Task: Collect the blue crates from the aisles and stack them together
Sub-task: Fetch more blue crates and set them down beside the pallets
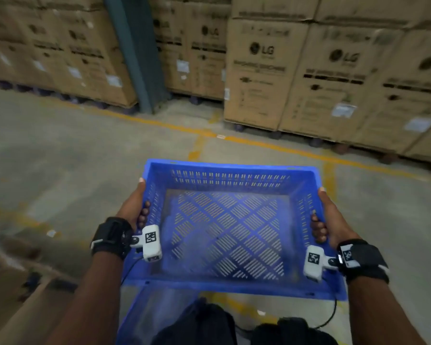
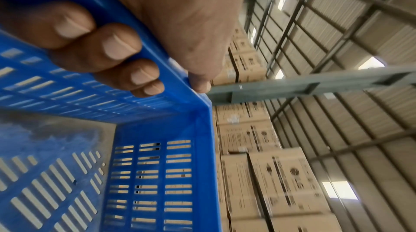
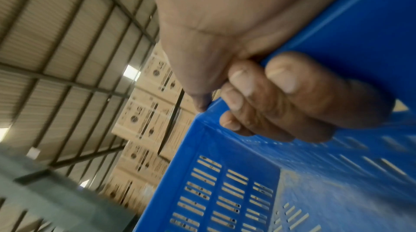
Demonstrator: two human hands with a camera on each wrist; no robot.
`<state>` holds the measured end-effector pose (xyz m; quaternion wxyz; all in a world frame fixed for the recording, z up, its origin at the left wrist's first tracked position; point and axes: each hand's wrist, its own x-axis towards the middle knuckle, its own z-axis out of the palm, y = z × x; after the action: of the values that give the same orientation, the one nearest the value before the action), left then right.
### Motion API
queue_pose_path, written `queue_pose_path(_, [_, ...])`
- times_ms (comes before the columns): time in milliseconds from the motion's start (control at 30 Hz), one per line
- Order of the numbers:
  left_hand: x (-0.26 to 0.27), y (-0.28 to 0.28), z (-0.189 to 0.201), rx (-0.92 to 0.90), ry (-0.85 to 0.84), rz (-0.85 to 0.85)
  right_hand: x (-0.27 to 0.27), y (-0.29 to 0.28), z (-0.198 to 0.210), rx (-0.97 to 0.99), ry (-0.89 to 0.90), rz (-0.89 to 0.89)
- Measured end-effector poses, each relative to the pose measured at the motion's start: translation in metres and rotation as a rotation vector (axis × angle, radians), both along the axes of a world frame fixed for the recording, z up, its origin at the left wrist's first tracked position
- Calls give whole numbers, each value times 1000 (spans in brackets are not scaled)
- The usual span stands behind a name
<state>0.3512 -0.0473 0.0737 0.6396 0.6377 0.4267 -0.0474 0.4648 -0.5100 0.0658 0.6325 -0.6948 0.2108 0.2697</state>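
left hand: fingers curled over left rim of blue crate, thumb along the outside | right hand: grips right rim likewise | crate: held above concrete floor, open side up, over a second blue crate below | stacked cardboard boxes ahead behind yellow floor line

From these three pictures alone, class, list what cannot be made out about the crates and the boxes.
- Lower blue crate: head view, mostly hidden by the carried blue crate and the picture's bottom edge.
- Small print on the cardboard boxes: blurred in all views.
- Left hand and right hand palms: head view, pressed against the crate walls.
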Motion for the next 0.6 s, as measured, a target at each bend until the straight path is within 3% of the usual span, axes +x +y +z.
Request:
queue_pose_path(333, [153, -219, 6, -9, -23, -498, -75, -219, 8, 3, -14, -518])
queue_pose_path(600, [224, -394, 18, 19, -6, -951, -188, -297, 5, -7, -18, -953])
